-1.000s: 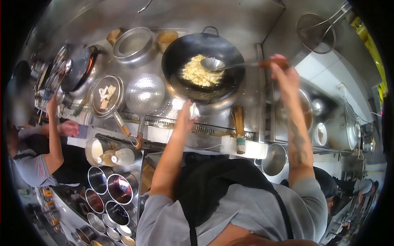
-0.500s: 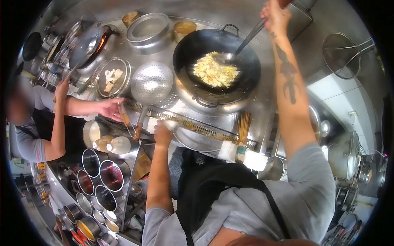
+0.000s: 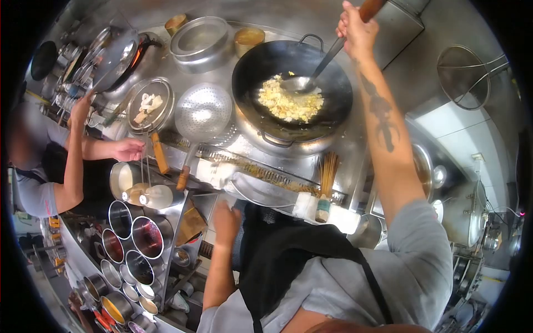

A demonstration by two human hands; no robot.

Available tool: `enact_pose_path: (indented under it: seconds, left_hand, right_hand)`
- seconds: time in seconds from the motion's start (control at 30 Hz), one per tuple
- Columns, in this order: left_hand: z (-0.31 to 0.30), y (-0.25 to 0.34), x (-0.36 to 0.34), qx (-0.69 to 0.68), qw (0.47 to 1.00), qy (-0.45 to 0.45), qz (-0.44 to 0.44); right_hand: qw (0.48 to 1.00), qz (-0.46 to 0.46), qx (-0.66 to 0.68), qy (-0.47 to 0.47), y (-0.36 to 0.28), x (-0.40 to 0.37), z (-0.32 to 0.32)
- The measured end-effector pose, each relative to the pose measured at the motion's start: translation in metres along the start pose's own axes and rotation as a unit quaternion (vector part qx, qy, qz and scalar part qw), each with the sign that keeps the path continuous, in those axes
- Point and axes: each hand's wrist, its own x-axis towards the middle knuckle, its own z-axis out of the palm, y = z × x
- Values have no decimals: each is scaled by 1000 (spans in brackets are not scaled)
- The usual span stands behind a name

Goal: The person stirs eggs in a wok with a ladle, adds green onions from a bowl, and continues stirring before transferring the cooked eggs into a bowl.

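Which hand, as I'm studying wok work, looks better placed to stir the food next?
Probably the right hand: it grips the ladle, whose bowl is in the wok, at the food. The left hand is away from the wok, near the apron.

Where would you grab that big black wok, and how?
Probably by the near loop handle, left hand coming from the front: it juts off the near side of the wok, while the far loop stands beyond the food, and the right hand holds the ladle.
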Motion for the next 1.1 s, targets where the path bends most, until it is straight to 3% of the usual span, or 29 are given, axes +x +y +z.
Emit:
enact_pose_path:
  seconds: [0.1, 0.17, 0.23, 0.3, 0.33, 0.4, 0.53, 0.57, 0.67, 0.7, 0.73, 0.8, 0.83, 0.9, 0.93, 0.97, 1.07, 1.1]
  left_hand:
    - [79, -4, -56, -36, 967, -250, 35]
    - [162, -9, -81, -74, 946, -298, 103]
    - [197, 16, -81, -110, 906, -368, 179]
    - [252, 32, -89, -112, 887, -339, 294]
    - [262, 44, -93, -113, 873, -322, 347]
    - [267, 65, -94, -24, 847, -392, 359]
    - [271, 92, -81, 25, 804, -509, 306]
    - [275, 93, -81, 22, 796, -543, 267]
    - [285, 90, -97, 42, 829, -492, 263]
    - [290, 83, -106, 45, 868, -359, 339]
    - [293, 82, -110, 54, 873, -348, 337]
    - [303, 81, -115, 71, 882, -326, 333]
    - [311, 83, -113, 86, 862, -392, 309]
    - [327, 86, -107, 118, 808, -517, 257]
    - [328, 87, -107, 101, 812, -509, 268]
    - [327, 89, -105, 84, 817, -498, 279]
    - [307, 88, -87, 52, 819, -491, 292]
    - [290, 90, -82, 43, 817, -494, 294]
  right_hand:
    - [995, 19, 34, -94, 28, -23, -4]
    - [987, 46, 27, -150, 26, -37, 5]
    - [982, 41, 23, -181, 13, -35, 0]
    - [975, 5, 25, -221, -27, -57, 7]
    - [973, 32, 27, -226, -16, -64, 8]
    - [970, 85, 28, -227, 8, -81, 5]
    - [993, 33, -59, -101, -54, -83, 10]
    - [987, -9, 12, -158, -49, -77, -16]
    - [981, 103, 17, -162, 0, -76, -32]
    - [977, 84, -99, -169, -3, -63, -35]
    - [981, 105, -87, -140, -23, -65, -29]
    - [993, 41, -75, -87, -42, -60, -37]
    - [994, 11, -41, -97, -44, -58, -50]
    - [994, 42, -78, -70, -12, -66, -55]
    - [992, 57, -96, -54, 7, -66, -61]
    - [989, 102, -2, -110, 22, -51, -71]
    - [994, 19, -102, -35, -27, -44, -58]
    - [997, 16, -75, -19, -42, -46, -61]
